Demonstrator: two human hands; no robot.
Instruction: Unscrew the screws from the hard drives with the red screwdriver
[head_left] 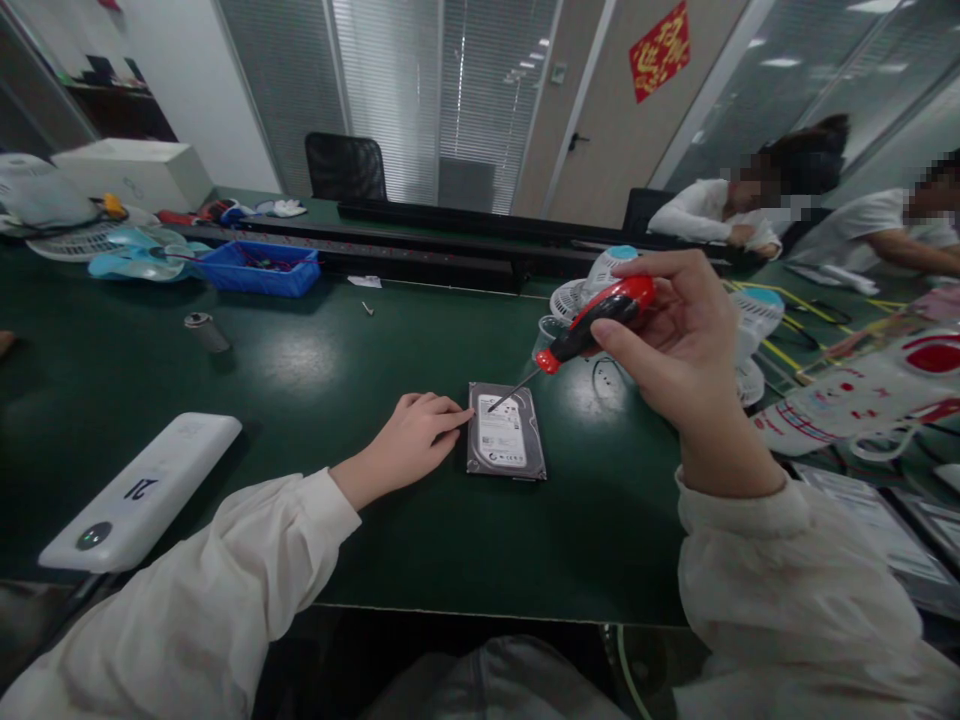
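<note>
A hard drive (504, 440) lies label side up on the dark green table in front of me. My left hand (420, 440) rests at its left edge, index finger stretched out to touch the side, the other fingers loosely bent and holding nothing. Above and to the right, my right hand (675, 335) grips a red and black screwdriver (600, 320) by its handle. The screwdriver slants down to the left, and its tip appears over the upper part of the drive's white label. Whether the tip touches the label I cannot tell.
A white power bank (142, 490) lies at left, with a small metal cylinder (207, 332) beyond it. A blue basket (259, 270) stands farther back. Behind my right hand are a clear cup (549, 335) and small fans. A white and red bottle (847, 400) lies at right; two people sit beyond.
</note>
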